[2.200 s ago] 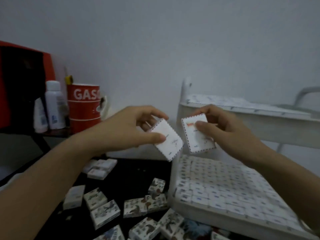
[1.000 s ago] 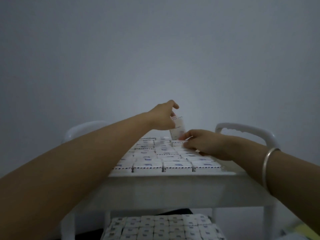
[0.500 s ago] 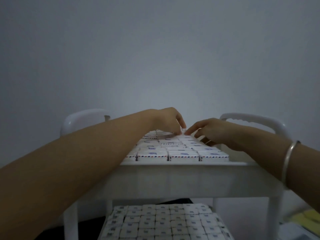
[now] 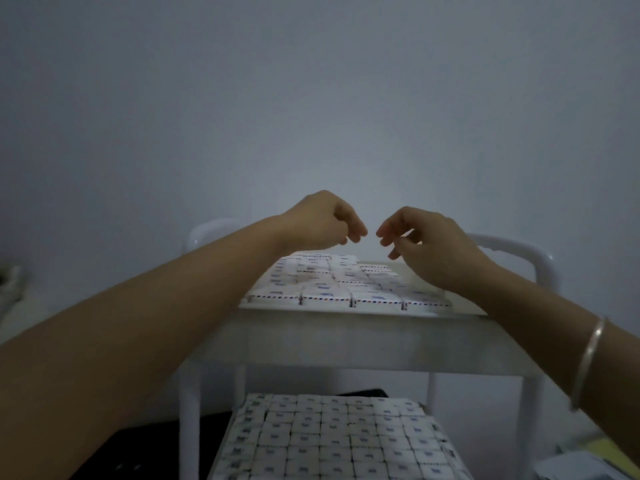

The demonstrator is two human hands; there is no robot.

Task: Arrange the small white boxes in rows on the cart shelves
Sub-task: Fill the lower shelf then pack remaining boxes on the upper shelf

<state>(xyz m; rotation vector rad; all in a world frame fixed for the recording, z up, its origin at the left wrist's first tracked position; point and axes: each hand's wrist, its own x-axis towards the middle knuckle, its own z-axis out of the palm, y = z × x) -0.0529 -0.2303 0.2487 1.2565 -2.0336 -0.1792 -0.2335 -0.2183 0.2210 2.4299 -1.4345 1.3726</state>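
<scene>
The left hand [image 4: 318, 220] and right hand [image 4: 427, 245] hover empty, fingers loosely curled, fingertips near each other, just above the small white boxes [image 4: 329, 284] on the top shelf [image 4: 346, 337]

You face a plain grey wall [image 4: 311, 98]. A dark surface [image 4: 145, 455] lies low on your left, and yellowish papers [image 4: 595, 453] low on your right.

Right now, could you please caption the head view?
Left hand and right hand hover, empty, above small white boxes lining white cart.
</scene>
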